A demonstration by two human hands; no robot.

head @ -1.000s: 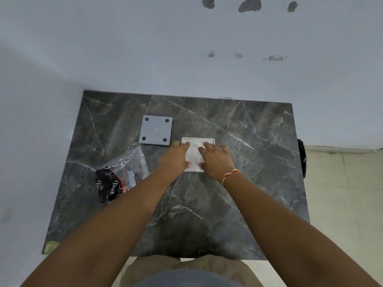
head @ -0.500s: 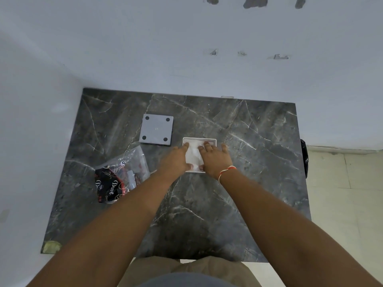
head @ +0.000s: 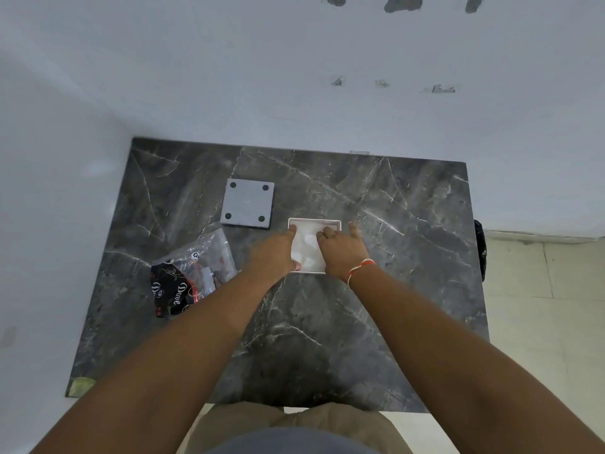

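A dark grey marble tabletop (head: 409, 257), veined in white and glossy, is set into a corner of plain white walls. On it sits a shallow square white box (head: 314, 220) lined with crinkled white paper (head: 307, 247). The left hand (head: 271, 253) grips the box's left side, forefinger at the far corner and thumb on the near edge. The right hand (head: 340, 252) covers the right side, its first fingers bent onto the paper; whether they pinch it cannot be made out. Both hands hide the box's side walls.
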